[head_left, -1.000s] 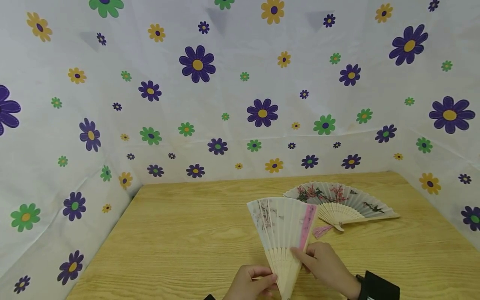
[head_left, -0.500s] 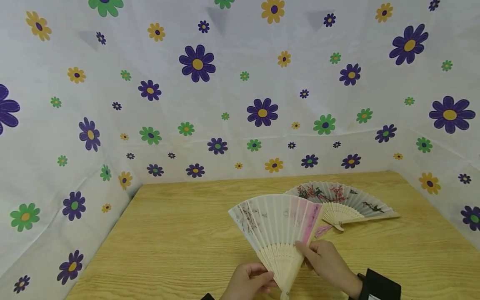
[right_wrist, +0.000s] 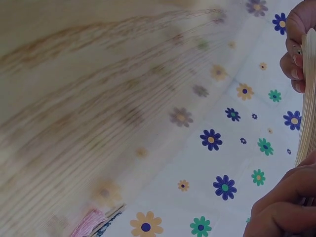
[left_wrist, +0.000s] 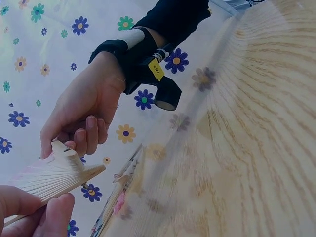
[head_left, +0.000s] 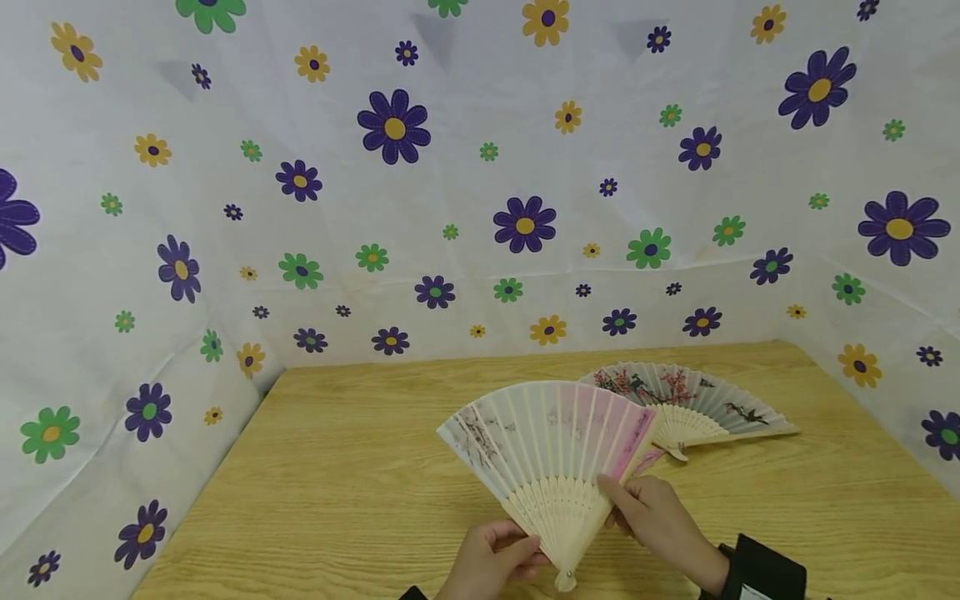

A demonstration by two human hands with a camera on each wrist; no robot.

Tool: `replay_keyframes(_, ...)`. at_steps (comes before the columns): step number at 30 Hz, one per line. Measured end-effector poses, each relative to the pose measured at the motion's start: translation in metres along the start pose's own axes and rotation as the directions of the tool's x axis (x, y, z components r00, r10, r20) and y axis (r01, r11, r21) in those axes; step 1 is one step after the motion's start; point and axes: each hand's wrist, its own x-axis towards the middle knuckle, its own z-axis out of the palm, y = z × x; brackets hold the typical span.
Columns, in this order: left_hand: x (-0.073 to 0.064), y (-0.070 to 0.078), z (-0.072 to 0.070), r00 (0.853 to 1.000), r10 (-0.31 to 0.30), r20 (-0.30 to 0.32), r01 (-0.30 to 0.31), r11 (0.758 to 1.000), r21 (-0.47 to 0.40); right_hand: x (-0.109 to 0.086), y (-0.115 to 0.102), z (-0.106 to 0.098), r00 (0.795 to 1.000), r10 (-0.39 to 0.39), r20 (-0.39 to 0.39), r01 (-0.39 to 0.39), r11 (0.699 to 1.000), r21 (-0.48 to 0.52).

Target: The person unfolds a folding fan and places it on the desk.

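Observation:
A folding fan with pale wooden ribs is spread partway between both hands in the head view. Its leaf runs from pale blue with a blossom print at left to pink at right. My left hand pinches the left outer rib low down, near the pivot. Higher on the right side, my right hand grips the outer guard, thumb on the front. The left wrist view shows the fan's rib ends close up. In the right wrist view, the stacked ribs stand between the two hands.
A second folding fan, spread wide with red blossoms, lies at the back right of the wooden table, partly behind the held one. Its pink tassel trails toward the right hand. A flower-printed cloth walls the back and sides.
The held fan has opened from a narrow wedge to a broader spread, showing more pink. My right hand has shifted slightly right and up, my left slightly left.

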Motion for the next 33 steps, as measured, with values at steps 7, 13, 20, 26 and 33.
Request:
replay_keyframes(7,0.0012,-0.0032,-0.0014,1.000,0.023,-0.020,-0.023,0.999,-0.025,-0.0002,-0.0009,-0.0017,1.000,0.024,-0.012,-0.024,1.000,0.013)
replay_keyframes(13,0.0009,-0.0021,-0.0019,0.999,0.031,-0.018,-0.032,0.999,-0.028,0.0002,0.0002,-0.0020,1.000,0.021,-0.011,-0.021,1.000,0.010)
replay_keyframes(20,0.0004,-0.0001,-0.0044,0.999,0.001,-0.044,-0.003,0.999,-0.053,0.0000,-0.0021,-0.0038,0.997,0.079,-0.026,-0.078,0.996,0.037)
replay_keyframes(26,-0.0003,-0.0010,-0.0057,0.999,-0.007,-0.036,0.003,0.996,-0.089,-0.0014,0.0008,-0.0026,0.997,0.077,-0.017,-0.076,0.996,0.049)
replay_keyframes(33,0.0004,-0.0023,-0.0067,0.999,-0.003,-0.053,-0.002,0.995,-0.101,-0.0008,-0.0023,-0.0034,0.995,0.100,-0.012,-0.099,0.993,0.065)
